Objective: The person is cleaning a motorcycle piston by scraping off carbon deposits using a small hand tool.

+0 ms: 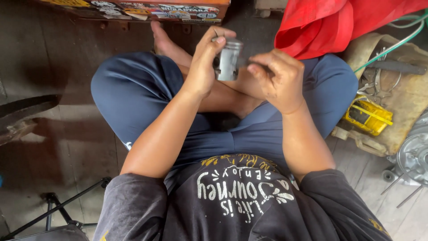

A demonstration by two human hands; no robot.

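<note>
Far left: dark curved metal part (26,109) on the floor. Centre, above crossed legs in blue trousers (133,96): left hand (206,62) clenched around a grey metal piston (228,59), held upright. Just beside it, right hand (276,80), fingers curled near the piston's side; actual contact hidden. Further right: red cloth (330,24), yellow container (368,117), grey engine casing (414,154).

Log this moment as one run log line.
left hand: grips metal piston | right hand: fingers at piston's side | posture: cross-legged on floor | nearby: red cloth, yellow container
</note>
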